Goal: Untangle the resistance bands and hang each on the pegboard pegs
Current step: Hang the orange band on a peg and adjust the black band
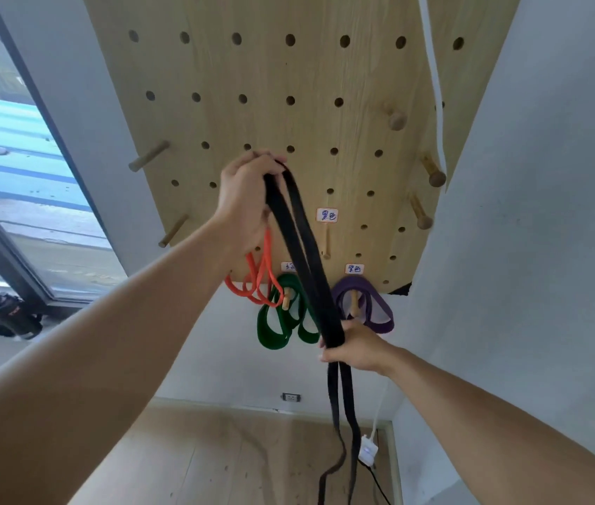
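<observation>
While both hands grip the black band (303,256) before the pegboard (288,103), left hand (243,202) fingers curled round its top, right hand (356,346) fist lower, its tail hangs free below.

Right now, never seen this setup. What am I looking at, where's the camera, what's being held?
There is no machine here: a person's bare arms, filmed by one wide-angle camera worn on the head, looking forward and down. Ahead is a wooden pegboard on the wall. A green band and a purple band hang from its lower pegs. The left hand grips the top of a long black band, and an orange band dangles from under that hand. The right hand grips the black band lower down; its ends trail toward the floor.
</observation>
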